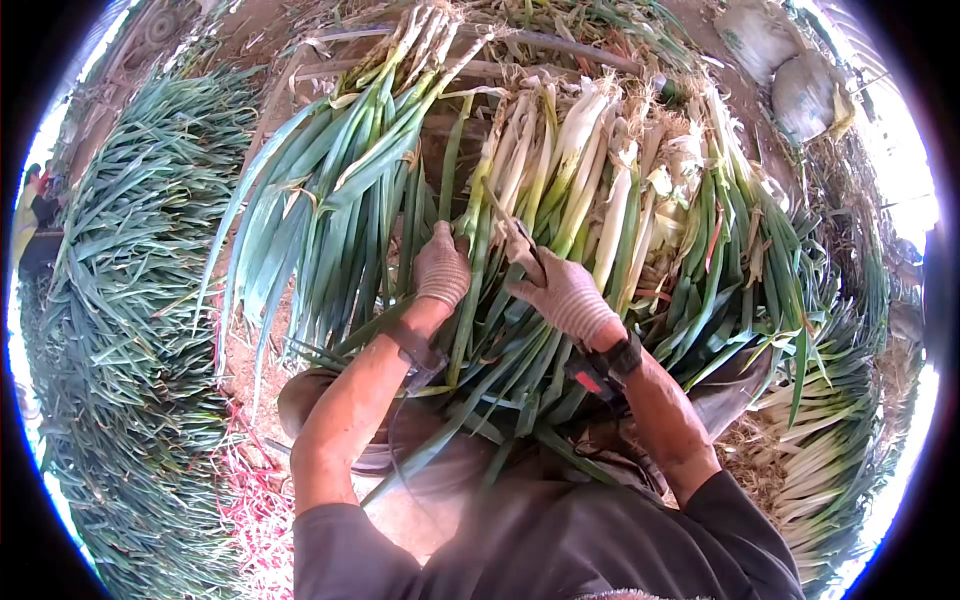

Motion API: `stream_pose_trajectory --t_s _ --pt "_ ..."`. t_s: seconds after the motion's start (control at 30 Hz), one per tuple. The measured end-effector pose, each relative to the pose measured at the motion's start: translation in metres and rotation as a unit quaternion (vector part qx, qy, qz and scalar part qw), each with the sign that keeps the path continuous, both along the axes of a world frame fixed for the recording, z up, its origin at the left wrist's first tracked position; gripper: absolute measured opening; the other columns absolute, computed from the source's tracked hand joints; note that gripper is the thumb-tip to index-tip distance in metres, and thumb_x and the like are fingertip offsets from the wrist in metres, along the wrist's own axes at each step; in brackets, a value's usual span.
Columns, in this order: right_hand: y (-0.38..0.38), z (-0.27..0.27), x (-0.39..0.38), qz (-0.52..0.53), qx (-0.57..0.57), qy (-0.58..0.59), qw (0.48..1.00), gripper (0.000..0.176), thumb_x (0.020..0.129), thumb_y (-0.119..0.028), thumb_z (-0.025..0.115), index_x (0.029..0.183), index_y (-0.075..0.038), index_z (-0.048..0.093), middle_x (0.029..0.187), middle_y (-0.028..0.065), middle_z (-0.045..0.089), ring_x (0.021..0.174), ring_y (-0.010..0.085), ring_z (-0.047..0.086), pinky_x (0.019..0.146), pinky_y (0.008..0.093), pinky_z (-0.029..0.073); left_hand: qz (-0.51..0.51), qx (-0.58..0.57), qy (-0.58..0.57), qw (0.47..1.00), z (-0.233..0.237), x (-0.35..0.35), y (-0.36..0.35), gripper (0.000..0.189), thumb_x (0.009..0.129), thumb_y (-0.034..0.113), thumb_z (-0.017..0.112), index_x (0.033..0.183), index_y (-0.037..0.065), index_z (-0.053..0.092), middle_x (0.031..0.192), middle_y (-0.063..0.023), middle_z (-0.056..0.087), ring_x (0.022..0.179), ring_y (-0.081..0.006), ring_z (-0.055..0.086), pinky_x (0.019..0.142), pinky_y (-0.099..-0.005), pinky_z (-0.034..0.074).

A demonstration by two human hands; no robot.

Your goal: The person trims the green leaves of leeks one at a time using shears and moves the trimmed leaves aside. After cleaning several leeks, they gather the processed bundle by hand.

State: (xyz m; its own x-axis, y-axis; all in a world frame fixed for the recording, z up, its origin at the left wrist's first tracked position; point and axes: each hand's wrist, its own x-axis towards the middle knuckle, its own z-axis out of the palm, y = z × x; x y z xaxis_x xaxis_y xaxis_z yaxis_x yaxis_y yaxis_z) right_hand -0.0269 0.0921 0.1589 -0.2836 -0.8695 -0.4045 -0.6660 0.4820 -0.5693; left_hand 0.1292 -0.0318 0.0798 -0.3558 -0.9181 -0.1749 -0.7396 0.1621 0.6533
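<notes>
My left hand (pixel 442 268), in a striped knit glove, is closed around a green onion stalk (pixel 453 155) that rises from its fist. My right hand (pixel 565 298), gloved the same way, grips a knife (pixel 520 243) whose narrow blade points up and left over the stalks. In front of both hands lies a wide heap of long green onions (pixel 570 190), pale root ends away from me and green leaves toward my lap. To the left of my left hand, a trimmed-looking bunch of green onions (pixel 370 165) lies with its leaves hanging down.
A long bank of green onions (pixel 140 330) fills the left side. More with white stems (pixel 815 450) lie at lower right. Red and white strings (pixel 258 510) are scattered on the floor at left. Sacks (pixel 803 95) stand at upper right. A person (pixel 38 215) is at the far left edge.
</notes>
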Motion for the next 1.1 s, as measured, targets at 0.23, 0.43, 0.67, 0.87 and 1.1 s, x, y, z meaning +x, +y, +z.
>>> stream_pose_trajectory --t_s 0.23,0.43,0.67,0.87,1.1 --pt "-0.033 -0.002 -0.015 -0.019 -0.006 0.026 0.999 0.056 0.087 -0.049 0.073 0.102 0.003 0.063 0.087 0.0265 0.066 0.084 0.0437 0.066 0.077 0.0459 0.052 -0.003 -0.023 -0.011 1.000 -0.005 -0.001 -0.001 0.027 0.097 0.027 0.056 0.112 0.005 0.053 0.088 -0.0295 0.068 0.087 -0.0489 0.066 0.077 -0.0576 0.051" --pt "-0.068 -0.007 -0.035 -0.022 -0.029 0.039 0.999 0.060 0.087 -0.053 0.072 0.102 0.005 0.064 0.085 0.0264 0.066 0.084 0.0426 0.066 0.077 0.0454 0.052 -0.005 -0.016 -0.008 1.000 -0.006 -0.002 -0.002 0.028 0.097 0.027 0.056 0.113 0.005 0.053 0.089 -0.0287 0.069 0.090 -0.0486 0.067 0.080 -0.0572 0.051" --pt "-0.127 -0.045 -0.073 -0.011 -0.006 0.079 0.997 0.074 0.082 -0.063 0.069 0.109 0.005 0.067 0.095 0.0253 0.071 0.094 0.0402 0.069 0.084 0.0453 0.053 0.003 0.006 -0.028 1.000 -0.001 -0.004 0.001 0.027 0.098 0.027 0.056 0.116 0.007 0.054 0.090 -0.0268 0.070 0.092 -0.0480 0.067 0.081 -0.0561 0.051" --pt "-0.164 -0.038 -0.093 -0.034 0.048 0.088 0.994 0.076 0.081 -0.068 0.067 0.103 0.004 0.073 0.098 0.0252 0.072 0.096 0.0384 0.070 0.086 0.0434 0.053 0.008 -0.002 -0.013 1.000 0.004 -0.006 0.003 0.025 0.099 0.026 0.056 0.115 0.008 0.055 0.091 -0.0273 0.069 0.092 -0.0480 0.067 0.080 -0.0560 0.051" --pt "-0.090 0.007 -0.054 -0.004 -0.004 -0.012 1.000 0.057 0.091 -0.052 0.068 0.103 0.004 0.065 0.087 0.0170 0.069 0.079 0.0287 0.068 0.078 0.0413 0.055 0.031 -0.003 -0.022 0.999 -0.002 -0.008 -0.011 0.024 0.098 0.027 0.058 0.112 0.008 0.058 0.092 -0.0265 0.069 0.091 -0.0482 0.065 0.079 -0.0554 0.050"
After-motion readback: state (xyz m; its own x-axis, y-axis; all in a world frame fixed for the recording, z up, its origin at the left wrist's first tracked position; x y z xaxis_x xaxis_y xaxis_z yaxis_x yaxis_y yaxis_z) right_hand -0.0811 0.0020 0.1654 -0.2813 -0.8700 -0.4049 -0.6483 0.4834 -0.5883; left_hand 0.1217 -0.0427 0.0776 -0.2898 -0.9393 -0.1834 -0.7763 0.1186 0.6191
